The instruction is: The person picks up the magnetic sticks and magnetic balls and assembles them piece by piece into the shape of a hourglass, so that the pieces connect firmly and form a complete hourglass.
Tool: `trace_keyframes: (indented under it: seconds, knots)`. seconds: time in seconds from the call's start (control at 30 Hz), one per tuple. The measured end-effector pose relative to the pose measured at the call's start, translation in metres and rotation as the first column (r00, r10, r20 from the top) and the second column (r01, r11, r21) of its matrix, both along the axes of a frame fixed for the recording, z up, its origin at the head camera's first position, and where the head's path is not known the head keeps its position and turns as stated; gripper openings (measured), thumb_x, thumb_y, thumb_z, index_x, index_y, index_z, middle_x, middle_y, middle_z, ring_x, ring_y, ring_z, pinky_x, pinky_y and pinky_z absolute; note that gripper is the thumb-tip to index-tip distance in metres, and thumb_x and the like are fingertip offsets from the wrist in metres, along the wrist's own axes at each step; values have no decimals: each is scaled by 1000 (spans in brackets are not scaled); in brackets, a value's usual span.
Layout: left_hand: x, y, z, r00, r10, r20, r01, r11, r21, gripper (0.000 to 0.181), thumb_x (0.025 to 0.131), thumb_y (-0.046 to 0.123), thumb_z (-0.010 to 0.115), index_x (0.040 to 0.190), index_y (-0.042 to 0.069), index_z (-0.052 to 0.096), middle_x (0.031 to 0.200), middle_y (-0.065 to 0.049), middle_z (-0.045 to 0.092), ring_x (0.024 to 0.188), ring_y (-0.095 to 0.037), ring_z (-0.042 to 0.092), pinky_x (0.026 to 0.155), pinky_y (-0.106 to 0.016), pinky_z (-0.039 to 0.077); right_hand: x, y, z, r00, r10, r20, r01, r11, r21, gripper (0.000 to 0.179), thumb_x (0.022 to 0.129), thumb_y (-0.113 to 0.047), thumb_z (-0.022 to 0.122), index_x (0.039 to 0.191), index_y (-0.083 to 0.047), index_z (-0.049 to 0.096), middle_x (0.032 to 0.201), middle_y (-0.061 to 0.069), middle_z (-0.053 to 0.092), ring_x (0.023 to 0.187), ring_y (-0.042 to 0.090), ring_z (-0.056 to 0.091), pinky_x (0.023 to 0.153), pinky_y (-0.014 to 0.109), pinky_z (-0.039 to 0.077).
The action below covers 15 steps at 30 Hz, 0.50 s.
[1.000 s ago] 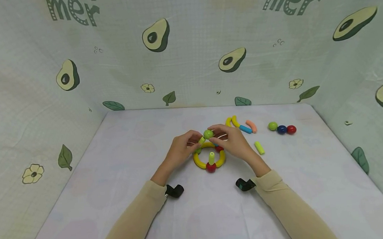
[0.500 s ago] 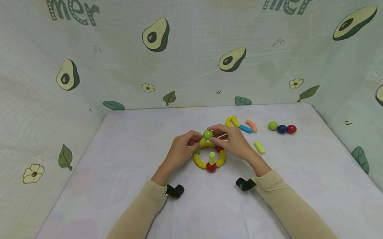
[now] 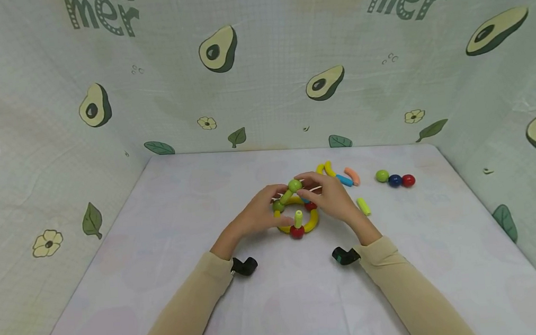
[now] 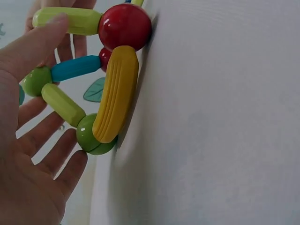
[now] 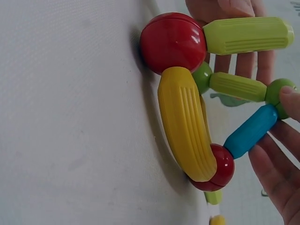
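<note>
A ring of yellow curved rods [image 3: 312, 222] and balls lies between the hands in the head view. Its front red ball [image 3: 297, 232] bears an upright light green rod [image 3: 298, 218]. From the left green ball [image 3: 278, 206] another light green rod [image 5: 238, 86] slants up to a top green ball [image 3: 295, 185]. A blue rod [image 5: 251, 131] joins that top ball to the right red ball [image 5: 222, 166]. My right hand [image 3: 330, 196] pinches the top ball, thumb upon it. My left hand [image 3: 263, 210] has its fingers spread around the ring's left side, fingertips right at the left green ball.
Behind the right hand lie yellow curved rods [image 3: 329, 169], a blue rod [image 3: 344, 180] and an orange curved rod [image 3: 352, 176]. A loose light green rod [image 3: 363, 206] is beside the right wrist. Farther right sit green [image 3: 382, 176], dark blue [image 3: 395, 181] and red [image 3: 408, 180] balls.
The left hand has let go of the slanting light green rod and spread lower around the ring. The ring and top ball have shifted slightly right; the right hand keeps its pinch.
</note>
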<state>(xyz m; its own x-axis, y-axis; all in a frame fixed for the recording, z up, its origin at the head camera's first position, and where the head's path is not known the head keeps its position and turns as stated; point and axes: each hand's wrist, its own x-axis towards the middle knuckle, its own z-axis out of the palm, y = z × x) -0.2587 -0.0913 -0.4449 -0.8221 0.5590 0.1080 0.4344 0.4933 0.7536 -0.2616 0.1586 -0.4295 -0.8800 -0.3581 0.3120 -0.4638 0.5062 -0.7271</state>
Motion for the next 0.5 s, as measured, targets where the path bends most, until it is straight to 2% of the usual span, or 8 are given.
trace_keyframes:
  seconds: [0.13, 0.5]
  knots:
    - [3, 4, -1, 1000, -5, -5, 5, 1000, -15, 101, 81, 52, 92, 160, 17, 41, 155, -2, 47, 138, -23, 46, 114, -48, 45, -1, 2, 1, 1000, -7, 0, 7, 1000, -3, 37, 101, -23, 76, 136, -13, 69, 118, 11, 76, 107, 26, 75, 92, 44, 63]
    - [6, 9, -4, 998, 37, -49, -39, 999, -34, 95, 83, 50, 91, 156, 16, 42, 151, -2, 49, 131, -22, 47, 112, -46, 45, -2, 11, 6, 997, 70, 39, -70, 998, 0, 34, 102, -22, 75, 135, -13, 70, 126, 5, 74, 111, 25, 73, 92, 43, 63]
